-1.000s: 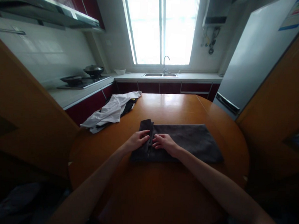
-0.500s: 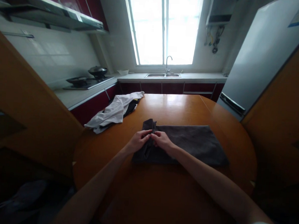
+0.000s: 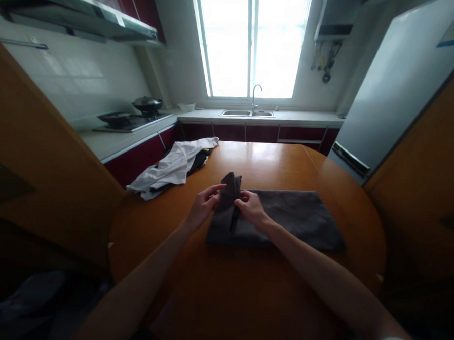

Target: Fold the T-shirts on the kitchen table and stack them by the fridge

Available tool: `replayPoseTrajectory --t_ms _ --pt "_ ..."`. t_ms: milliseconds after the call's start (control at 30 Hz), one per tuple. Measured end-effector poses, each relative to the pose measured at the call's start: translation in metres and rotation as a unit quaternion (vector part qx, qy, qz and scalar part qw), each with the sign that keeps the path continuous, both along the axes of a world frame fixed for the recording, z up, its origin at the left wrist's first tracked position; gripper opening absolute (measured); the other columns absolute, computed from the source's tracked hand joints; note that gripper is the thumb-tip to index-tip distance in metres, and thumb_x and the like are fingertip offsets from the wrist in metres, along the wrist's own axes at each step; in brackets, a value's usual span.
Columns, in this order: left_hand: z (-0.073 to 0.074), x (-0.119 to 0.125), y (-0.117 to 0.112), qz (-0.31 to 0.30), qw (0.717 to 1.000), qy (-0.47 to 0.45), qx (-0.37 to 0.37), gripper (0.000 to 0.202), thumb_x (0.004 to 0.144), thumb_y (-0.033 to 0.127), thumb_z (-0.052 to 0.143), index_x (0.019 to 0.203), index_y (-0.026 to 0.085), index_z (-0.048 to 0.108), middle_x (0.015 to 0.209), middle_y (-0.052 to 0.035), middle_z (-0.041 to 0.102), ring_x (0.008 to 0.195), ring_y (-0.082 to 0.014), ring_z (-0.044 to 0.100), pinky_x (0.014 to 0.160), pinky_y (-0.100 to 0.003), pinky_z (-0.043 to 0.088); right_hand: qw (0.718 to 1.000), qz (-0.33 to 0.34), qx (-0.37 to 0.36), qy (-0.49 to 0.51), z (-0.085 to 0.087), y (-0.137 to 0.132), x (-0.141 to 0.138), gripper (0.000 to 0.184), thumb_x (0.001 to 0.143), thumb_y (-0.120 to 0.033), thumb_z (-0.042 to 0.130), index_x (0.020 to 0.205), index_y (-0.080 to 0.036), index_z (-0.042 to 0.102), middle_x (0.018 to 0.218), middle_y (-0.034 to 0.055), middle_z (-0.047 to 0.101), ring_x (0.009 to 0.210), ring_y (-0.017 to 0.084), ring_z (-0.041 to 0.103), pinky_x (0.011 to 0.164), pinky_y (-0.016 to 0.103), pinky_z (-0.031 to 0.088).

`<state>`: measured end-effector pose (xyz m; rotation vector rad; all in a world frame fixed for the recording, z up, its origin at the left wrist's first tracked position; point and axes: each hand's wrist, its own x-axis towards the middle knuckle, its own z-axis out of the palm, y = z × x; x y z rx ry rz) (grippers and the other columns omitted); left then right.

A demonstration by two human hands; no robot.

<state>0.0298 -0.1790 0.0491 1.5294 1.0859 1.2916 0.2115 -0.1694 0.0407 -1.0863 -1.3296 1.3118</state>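
Observation:
A dark grey garment (image 3: 293, 214) lies folded into a long flat shape on the wooden table; its exact kind cannot be made out. Its left end is bunched up and stands raised in a narrow fold. My right hand (image 3: 251, 207) pinches that raised fold from the right, between thumb and fingers. On the other side is my left hand (image 3: 204, 204), its index finger stretched out against the fold's upper left edge and the fingers apart. The left hand's remaining fingers are partly curled and grip no cloth that I can see.
White and black clothes (image 3: 177, 162) lie in a heap at the oval table's (image 3: 265, 162) far left edge. Beyond are a counter with a sink (image 3: 248, 114), a stove with pans (image 3: 146, 105) at left and a fridge (image 3: 394, 87) at right. Wooden panels flank both sides.
My left hand has moved slightly left, away from the right hand, and its fingers have loosened. The garment's bunched end now stands taller, held by my right hand.

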Motion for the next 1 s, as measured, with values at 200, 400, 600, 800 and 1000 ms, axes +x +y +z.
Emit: replayPoseTrajectory --t_ms 200,400,600,800,1000 --pt "-0.010 -0.003 0.007 0.059 0.995 0.056 0.051 0.032 0.083 0.028 0.056 0.109 0.016 0.070 0.072 0.0032 0.052 0.059 -0.0102 0.047 0.052 -0.020 0.035 1.000 -0.019 -0.021 0.004 0.045 -0.004 0.041 0.021 0.076 -0.014 0.058 0.094 -0.015 0.068 0.071 0.0005 0.070 0.054 0.012 0.060 0.045 0.020 0.047" --pt "-0.014 0.013 -0.001 0.025 0.982 0.165 0.089 0.028 0.086 0.030 0.055 0.104 0.017 0.071 0.084 -0.0028 0.065 0.077 -0.0156 0.061 0.065 -0.024 0.045 0.998 -0.047 -0.030 -0.014 0.076 -0.003 0.112 0.023 0.078 -0.019 0.061 0.099 -0.015 0.070 0.076 0.0042 0.071 0.062 0.014 0.063 0.053 0.021 0.050" --pt "-0.019 0.023 -0.003 -0.036 0.971 0.212 0.101 0.025 0.089 0.031 0.054 0.100 0.016 0.072 0.087 -0.0048 0.067 0.077 -0.0152 0.062 0.064 -0.024 0.045 0.994 -0.079 -0.050 -0.060 0.077 0.000 0.180 0.028 0.080 -0.020 0.059 0.106 -0.016 0.071 0.079 0.0067 0.072 0.062 0.015 0.063 0.056 0.022 0.051" --pt "-0.029 0.026 0.001 -0.061 0.970 0.214 0.095 0.026 0.090 0.032 0.054 0.100 0.016 0.071 0.087 -0.0055 0.068 0.075 -0.0148 0.062 0.064 -0.024 0.045 0.979 -0.139 -0.082 -0.126 0.045 0.003 0.233 0.027 0.082 -0.020 0.055 0.102 -0.015 0.072 0.076 0.0057 0.071 0.056 0.014 0.059 0.049 0.021 0.045" --pt "-0.035 0.028 0.003 -0.068 0.968 0.224 0.086 0.026 0.090 0.035 0.055 0.099 0.016 0.071 0.085 -0.0051 0.068 0.074 -0.0151 0.062 0.064 -0.024 0.046 0.967 -0.109 -0.123 -0.193 0.017 0.006 0.258 0.025 0.080 -0.026 0.064 0.100 -0.015 0.073 0.076 0.0038 0.071 0.057 0.012 0.059 0.049 0.018 0.042"
